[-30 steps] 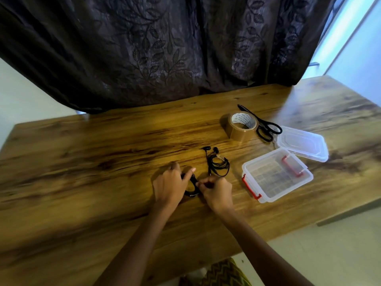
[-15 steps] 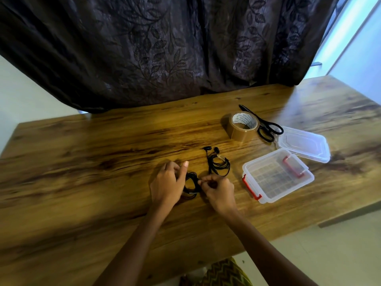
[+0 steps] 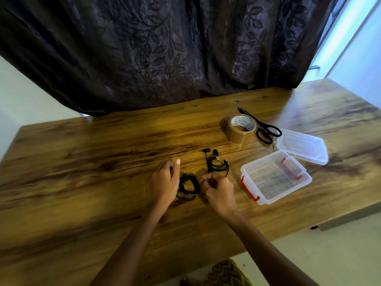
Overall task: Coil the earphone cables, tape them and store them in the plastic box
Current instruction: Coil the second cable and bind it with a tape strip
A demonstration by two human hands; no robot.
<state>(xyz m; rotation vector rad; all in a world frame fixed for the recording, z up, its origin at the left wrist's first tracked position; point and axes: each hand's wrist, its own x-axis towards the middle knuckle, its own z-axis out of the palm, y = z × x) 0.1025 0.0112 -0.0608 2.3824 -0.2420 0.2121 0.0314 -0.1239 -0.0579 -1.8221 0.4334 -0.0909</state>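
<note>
Well behind everything hangs the dark leaf-patterned curtain [image 3: 165, 48], its hem falling past the far edge of the wooden table [image 3: 82, 162]. Wood stretches wide to my left, while the near edge cuts in at a slant on my right, close under the plastic box [image 3: 286, 194]. That box stands open, red clips on both ends, with its lid [image 3: 301, 145] lying flat just behind it. Farther back sits the roll of brown tape [image 3: 237, 137], with the scissors [image 3: 260, 129] touching its right side.

My left hand [image 3: 165, 182] is loosely curled, thumb sticking up, closed round nothing I can see. My right hand [image 3: 218, 188] has its fingers bunched tight. It is blurred, so I cannot tell whether it pinches any cable. Between the two hands, flat on the wood, lies one coiled earphone [image 3: 187, 185], just beside both. The second earphone coil [image 3: 217, 165] lies beyond my right hand, between it and the tape, well left of the box.
</note>
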